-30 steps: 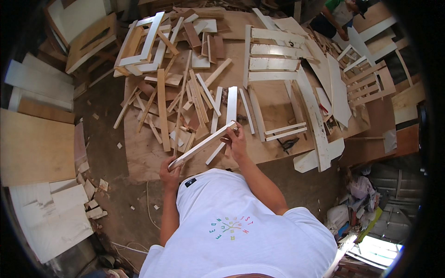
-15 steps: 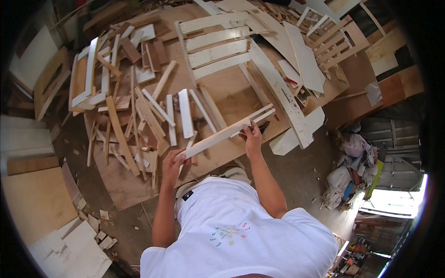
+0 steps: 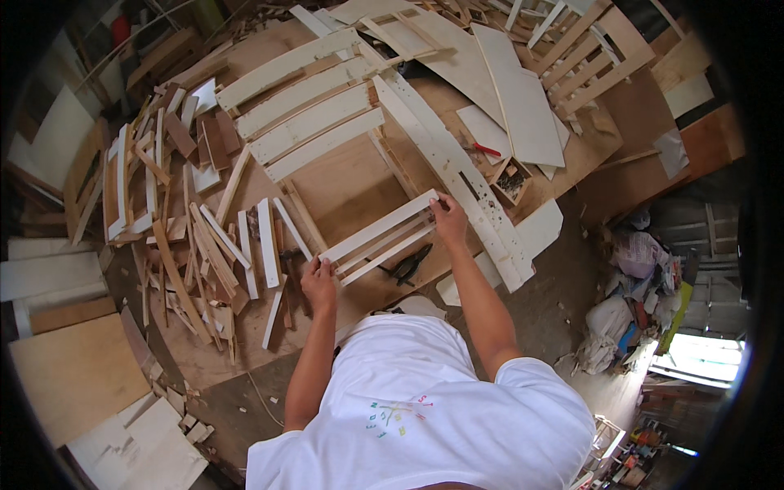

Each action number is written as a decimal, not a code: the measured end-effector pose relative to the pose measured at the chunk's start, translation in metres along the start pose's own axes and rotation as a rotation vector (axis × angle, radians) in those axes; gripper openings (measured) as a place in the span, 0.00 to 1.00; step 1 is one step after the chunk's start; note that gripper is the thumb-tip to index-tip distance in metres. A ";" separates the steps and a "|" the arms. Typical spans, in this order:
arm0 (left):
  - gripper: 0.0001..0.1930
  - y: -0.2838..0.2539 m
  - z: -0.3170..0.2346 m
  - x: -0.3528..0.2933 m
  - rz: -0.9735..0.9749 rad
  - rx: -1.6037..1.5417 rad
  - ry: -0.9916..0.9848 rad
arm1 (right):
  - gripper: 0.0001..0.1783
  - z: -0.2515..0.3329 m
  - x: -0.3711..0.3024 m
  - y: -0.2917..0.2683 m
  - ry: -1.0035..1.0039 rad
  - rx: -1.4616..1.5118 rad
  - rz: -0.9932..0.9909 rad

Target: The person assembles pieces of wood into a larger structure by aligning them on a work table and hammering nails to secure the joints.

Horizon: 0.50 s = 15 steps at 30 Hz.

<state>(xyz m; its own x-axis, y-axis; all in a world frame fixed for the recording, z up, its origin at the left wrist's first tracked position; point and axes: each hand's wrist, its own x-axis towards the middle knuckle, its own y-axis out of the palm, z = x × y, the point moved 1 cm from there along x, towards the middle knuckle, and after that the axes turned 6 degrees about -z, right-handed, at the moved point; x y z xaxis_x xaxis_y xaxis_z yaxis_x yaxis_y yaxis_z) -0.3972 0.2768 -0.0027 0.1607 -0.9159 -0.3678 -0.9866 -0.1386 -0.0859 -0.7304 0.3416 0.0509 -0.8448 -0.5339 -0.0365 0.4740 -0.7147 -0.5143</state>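
A white wooden slat (image 3: 377, 225) spans between my two hands, tilted up toward the right. My left hand (image 3: 319, 286) is closed on its left end, and my right hand (image 3: 449, 222) pinches its right end. The slat lies across the near end of a partly slatted wooden frame (image 3: 314, 122), above another thin white strip (image 3: 390, 251); whether it rests on the frame's rails I cannot tell. Black-handled pliers (image 3: 410, 265) lie on the brown board just below the slat, near my right hand.
Loose wooden strips (image 3: 216, 253) are heaped to the left. A long white plank (image 3: 457, 175) runs along the frame's right side, beside a small box of fasteners (image 3: 511, 181) and a red-handled tool (image 3: 487, 149). Large white panels (image 3: 514, 90) lie at the far right.
Both hands have brought the slat away from my body, over the frame's near end, and turned its broad face up. The pliers now show more fully. My view has shifted too.
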 end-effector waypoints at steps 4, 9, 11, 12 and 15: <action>0.16 0.013 -0.015 -0.011 -0.091 0.134 0.038 | 0.24 -0.031 0.021 0.005 -0.085 -0.112 -0.005; 0.16 -0.001 0.003 -0.002 -0.175 0.106 0.073 | 0.25 -0.021 0.017 0.013 -0.022 -0.137 0.105; 0.15 -0.002 0.001 -0.003 -0.166 0.113 0.046 | 0.24 -0.019 0.017 0.011 -0.014 -0.089 0.101; 0.14 -0.004 0.000 -0.004 -0.144 0.112 -0.003 | 0.24 -0.019 0.015 0.010 -0.004 -0.067 0.101; 0.14 -0.003 -0.009 -0.005 -0.096 0.081 -0.062 | 0.23 -0.018 0.020 0.010 0.031 0.003 0.128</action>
<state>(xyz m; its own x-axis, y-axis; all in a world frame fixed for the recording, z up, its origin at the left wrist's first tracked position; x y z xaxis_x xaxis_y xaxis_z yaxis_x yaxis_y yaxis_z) -0.3956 0.2787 0.0075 0.2580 -0.8744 -0.4110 -0.9616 -0.1912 -0.1970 -0.7467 0.3320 0.0295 -0.7848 -0.6063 -0.1284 0.5788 -0.6430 -0.5015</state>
